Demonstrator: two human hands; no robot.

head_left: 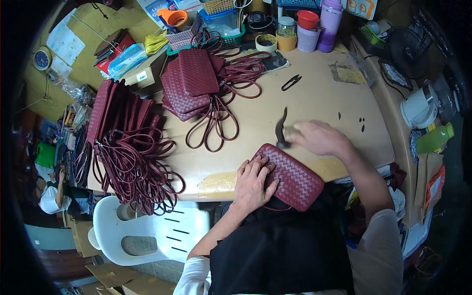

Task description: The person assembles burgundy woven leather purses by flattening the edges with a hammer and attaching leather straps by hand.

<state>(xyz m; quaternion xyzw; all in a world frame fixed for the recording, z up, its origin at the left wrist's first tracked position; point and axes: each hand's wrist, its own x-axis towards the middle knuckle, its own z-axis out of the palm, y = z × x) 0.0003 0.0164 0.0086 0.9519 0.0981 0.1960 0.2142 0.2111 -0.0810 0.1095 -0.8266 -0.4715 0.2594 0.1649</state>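
Observation:
A dark red woven wallet [293,178] lies tilted at the table's front edge. My left hand [255,181] rests on its left end with the fingers spread. Above the wallet, my right hand [314,137] is blurred by motion, and its fingertips are beside a dark curved tool [280,129]. Whether the fingers touch the tool cannot be made out. Farther back on the table lie small black snips [291,82]. A stack of woven wallets [189,86] with looped straps sits left of centre, and a row of upright wallets [110,110] stands at the far left.
Baskets, a tape roll [266,43], jars and a purple bottle [330,24] line the back edge. A white plastic chair [152,231] is at the lower left. Another person [51,199] is at the far left. A green bottle [435,138] lies at right.

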